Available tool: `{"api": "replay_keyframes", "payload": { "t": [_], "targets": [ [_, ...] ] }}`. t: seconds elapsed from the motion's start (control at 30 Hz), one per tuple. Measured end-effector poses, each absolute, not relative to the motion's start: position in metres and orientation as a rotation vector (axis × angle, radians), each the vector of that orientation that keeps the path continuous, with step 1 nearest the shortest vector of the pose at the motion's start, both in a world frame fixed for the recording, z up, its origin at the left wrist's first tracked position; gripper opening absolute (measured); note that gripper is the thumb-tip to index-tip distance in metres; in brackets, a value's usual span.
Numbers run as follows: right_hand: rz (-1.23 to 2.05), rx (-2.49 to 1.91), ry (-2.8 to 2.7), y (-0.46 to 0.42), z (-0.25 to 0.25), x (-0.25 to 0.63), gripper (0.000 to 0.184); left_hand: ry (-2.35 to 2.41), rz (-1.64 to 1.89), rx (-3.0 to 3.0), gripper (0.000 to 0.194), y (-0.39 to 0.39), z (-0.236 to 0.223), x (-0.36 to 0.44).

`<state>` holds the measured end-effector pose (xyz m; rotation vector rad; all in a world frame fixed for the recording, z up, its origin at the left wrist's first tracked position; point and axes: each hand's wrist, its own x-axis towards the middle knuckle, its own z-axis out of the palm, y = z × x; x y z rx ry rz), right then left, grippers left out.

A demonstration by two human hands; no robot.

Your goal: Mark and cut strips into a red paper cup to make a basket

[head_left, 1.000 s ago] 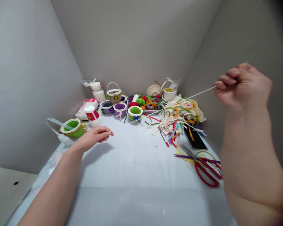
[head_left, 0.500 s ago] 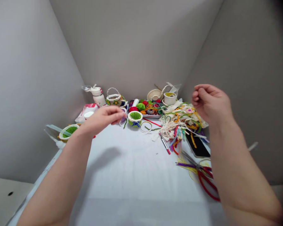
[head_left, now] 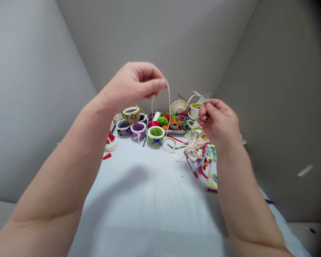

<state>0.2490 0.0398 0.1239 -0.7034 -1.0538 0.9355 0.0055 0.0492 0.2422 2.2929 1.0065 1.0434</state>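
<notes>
My left hand (head_left: 143,80) is raised above the back of the table, its thumb and fingers pinching a thin white string (head_left: 169,101). Two strands of the string hang from it, in front of the tray and a small green pot (head_left: 156,132) with a white rim and a blue bow. To the right, my right hand (head_left: 218,119) is closed with thumb and fingertips together, in front of a white cup (head_left: 195,111). Whether anything thin lies in that pinch is too small to make out.
A metal tray (head_left: 180,132) of coloured yarn balls stands at the back. Left of it sit a purple pot (head_left: 138,131) and a flowered pot (head_left: 131,115). A pile of cords and scraps (head_left: 196,144) and a pen (head_left: 191,165) lie on the right. Grey walls surround the table.
My left hand has risen and moved right, and the white string now hangs from its fingers. My right hand has shifted left and slightly down.
</notes>
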Motion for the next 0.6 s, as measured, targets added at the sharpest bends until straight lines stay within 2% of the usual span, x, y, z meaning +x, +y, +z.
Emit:
{"api": "replay_keyframes", "payload": {
  "t": [0.07,0.13,0.2,0.3,0.37,0.43,0.6],
  "targets": [
    [0.960,-0.736,-1.038,0.042,0.113,0.244,0.008,1.029,0.849,2.222,0.017,0.053,0.221,-0.007],
    [0.994,-0.793,-1.041,0.043,0.099,0.237,0.009,1.027,0.549,2.201,0.023,0.059,0.187,-0.022],
    [1.036,-0.873,-1.088,0.042,0.083,0.226,0.010,1.107,0.418,2.208,0.029,0.064,0.144,-0.038],
    [1.066,-1.002,-1.277,0.039,0.053,0.206,0.011,1.356,0.719,2.064,0.024,0.063,0.079,-0.052],
    [1.048,-1.066,-1.468,0.038,0.031,0.192,0.010,1.319,0.936,1.690,0.020,0.056,0.042,-0.052],
    [0.942,-1.158,-1.704,0.038,0.010,0.181,0.010,1.214,1.019,1.365,0.029,0.048,0.014,-0.046],
    [0.689,-1.277,-1.939,0.037,-0.029,0.164,0.014,1.129,1.081,1.162,0.041,0.037,-0.025,-0.029]
  ]
}}
